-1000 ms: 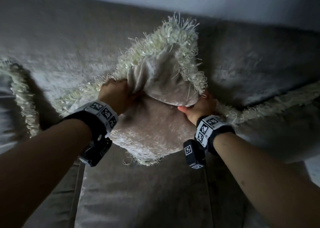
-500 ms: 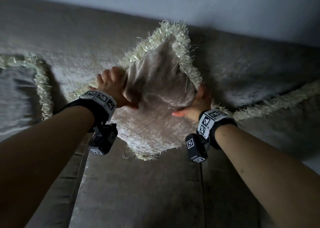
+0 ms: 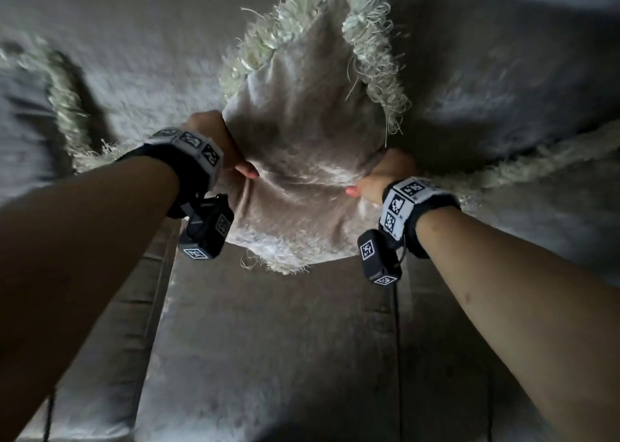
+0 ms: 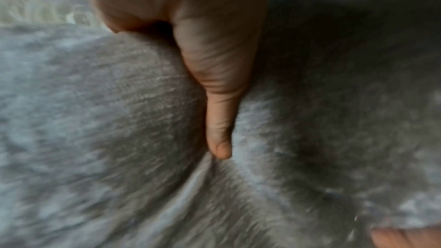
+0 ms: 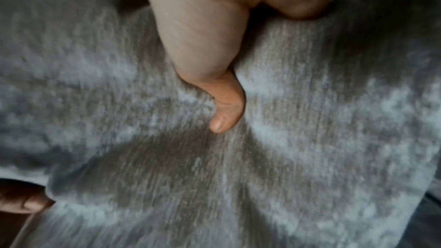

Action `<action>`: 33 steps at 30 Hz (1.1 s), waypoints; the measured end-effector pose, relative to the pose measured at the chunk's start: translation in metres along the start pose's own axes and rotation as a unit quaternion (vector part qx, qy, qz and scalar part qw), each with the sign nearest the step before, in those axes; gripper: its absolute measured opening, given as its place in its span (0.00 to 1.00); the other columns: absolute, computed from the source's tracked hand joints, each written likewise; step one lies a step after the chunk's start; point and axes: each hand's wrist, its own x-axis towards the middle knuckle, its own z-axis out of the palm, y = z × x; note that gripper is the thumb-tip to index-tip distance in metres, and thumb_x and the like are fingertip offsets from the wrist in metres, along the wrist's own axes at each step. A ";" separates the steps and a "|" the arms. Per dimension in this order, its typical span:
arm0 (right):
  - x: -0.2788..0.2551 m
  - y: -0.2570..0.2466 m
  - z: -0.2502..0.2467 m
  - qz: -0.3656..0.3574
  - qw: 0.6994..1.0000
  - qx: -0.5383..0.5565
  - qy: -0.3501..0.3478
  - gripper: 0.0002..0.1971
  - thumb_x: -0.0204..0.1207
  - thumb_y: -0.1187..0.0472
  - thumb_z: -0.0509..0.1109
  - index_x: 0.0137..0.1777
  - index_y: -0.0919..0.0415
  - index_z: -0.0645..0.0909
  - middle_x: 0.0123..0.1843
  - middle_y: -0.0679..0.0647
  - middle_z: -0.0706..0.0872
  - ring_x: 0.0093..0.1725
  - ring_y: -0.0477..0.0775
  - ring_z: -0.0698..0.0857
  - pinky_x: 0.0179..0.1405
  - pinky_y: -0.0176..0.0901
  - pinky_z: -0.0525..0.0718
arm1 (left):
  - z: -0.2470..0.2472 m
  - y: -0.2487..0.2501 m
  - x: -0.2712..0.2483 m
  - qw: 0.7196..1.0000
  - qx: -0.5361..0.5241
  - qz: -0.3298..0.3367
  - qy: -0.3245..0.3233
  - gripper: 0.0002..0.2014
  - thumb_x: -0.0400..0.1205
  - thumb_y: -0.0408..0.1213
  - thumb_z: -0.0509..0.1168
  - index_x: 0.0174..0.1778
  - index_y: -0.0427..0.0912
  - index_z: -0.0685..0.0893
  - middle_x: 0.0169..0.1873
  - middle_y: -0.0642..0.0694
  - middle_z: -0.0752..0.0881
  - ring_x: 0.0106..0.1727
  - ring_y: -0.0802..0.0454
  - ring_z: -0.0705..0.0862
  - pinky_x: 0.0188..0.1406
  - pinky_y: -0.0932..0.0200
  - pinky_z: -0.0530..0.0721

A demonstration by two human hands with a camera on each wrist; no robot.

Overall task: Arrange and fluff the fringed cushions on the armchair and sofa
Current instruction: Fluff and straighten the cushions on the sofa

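A fringed cushion (image 3: 302,146) of pale beige plush stands on one corner against the sofa backrest (image 3: 134,55), its lower corner hanging just above the sofa seat (image 3: 275,341). Cream fringe (image 3: 375,59) runs along its upper edges.

The left hand (image 3: 214,139) grips the cushion's left side, fingers curled behind the fabric and thumb pressed into the front. The left wrist view shows that thumb (image 4: 219,123) sunk into a fold of the plush. The right hand (image 3: 385,176) grips the right side the same way; in the right wrist view its thumb (image 5: 226,110) digs into the fabric, which creases between the two grips.

Two more fringed cushions lean on the backrest: one at the far left (image 3: 30,116), blurred, and one at the right (image 3: 536,190), just beside the held one.

Both wrists wear black bands (image 3: 412,203) with white panels of square black-and-white coded markers; no readable words or brand show anywhere
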 end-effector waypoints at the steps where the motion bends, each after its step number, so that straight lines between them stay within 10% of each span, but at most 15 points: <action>1: -0.006 -0.006 -0.010 -0.003 1.000 -0.003 0.010 0.21 0.58 0.56 0.88 0.30 0.51 0.74 0.39 0.47 0.84 0.51 0.52 0.86 0.50 0.34 0.79 | -0.016 0.000 -0.005 1.000 -0.005 -0.009 -0.001 0.45 0.54 0.60 0.82 0.63 0.37 0.82 0.48 0.38 0.86 0.60 0.38 0.85 0.55 0.50 0.84; 6: -0.022 -0.026 -0.050 -0.027 1.000 -0.008 0.007 0.20 0.56 0.57 0.89 0.32 0.49 0.76 0.56 0.52 0.89 0.51 0.50 0.85 0.53 0.33 0.81 | -0.072 0.004 -0.016 0.999 -0.038 -0.010 0.003 0.47 0.44 0.62 0.83 0.53 0.34 0.87 0.40 0.40 0.87 0.50 0.40 0.87 0.54 0.49 0.86; 11: -0.010 -0.018 -0.045 -0.003 0.999 -0.040 0.000 0.26 0.60 0.57 0.87 0.57 0.61 0.84 0.60 0.56 0.88 0.59 0.56 0.87 0.47 0.33 0.78 | -0.050 0.005 -0.009 0.999 -0.030 -0.012 -0.032 0.49 0.39 0.64 0.82 0.53 0.38 0.86 0.38 0.43 0.87 0.43 0.44 0.85 0.50 0.53 0.87; 17: 0.027 0.001 0.004 0.015 0.998 -0.055 0.010 0.30 0.48 0.50 0.90 0.49 0.53 0.82 0.58 0.53 0.88 0.60 0.58 0.86 0.65 0.48 0.82 | 0.008 0.005 0.017 0.998 -0.047 -0.039 0.011 0.47 0.54 0.60 0.83 0.64 0.39 0.79 0.57 0.36 0.86 0.63 0.34 0.82 0.64 0.38 0.79; 22: 0.061 -0.006 0.016 0.003 0.984 -0.181 0.007 0.60 0.51 0.45 0.88 0.79 0.57 0.57 0.77 0.57 0.72 0.76 0.63 0.70 0.75 0.65 0.66 | 0.032 0.011 0.055 0.996 -0.029 -0.086 0.025 0.56 0.50 0.60 0.84 0.69 0.36 0.69 0.64 0.37 0.78 0.69 0.34 0.71 0.64 0.38 0.72; 27: 0.091 -0.012 0.038 0.027 0.971 -0.239 -0.008 0.74 0.47 0.43 0.88 0.83 0.59 0.39 0.82 0.59 0.52 0.82 0.63 0.54 0.77 0.69 0.57 | 0.045 0.018 0.079 0.992 0.012 -0.118 0.048 0.61 0.46 0.60 0.84 0.69 0.38 0.63 0.64 0.37 0.71 0.67 0.37 0.69 0.63 0.38 0.73; 33: 0.098 -0.010 0.045 0.038 0.970 -0.241 0.003 0.75 0.45 0.41 0.88 0.82 0.60 0.38 0.80 0.59 0.52 0.81 0.63 0.55 0.77 0.67 0.60 | 0.058 0.015 0.082 0.990 0.016 -0.116 0.073 0.62 0.44 0.63 0.83 0.68 0.41 0.59 0.63 0.37 0.67 0.64 0.39 0.69 0.61 0.40 0.75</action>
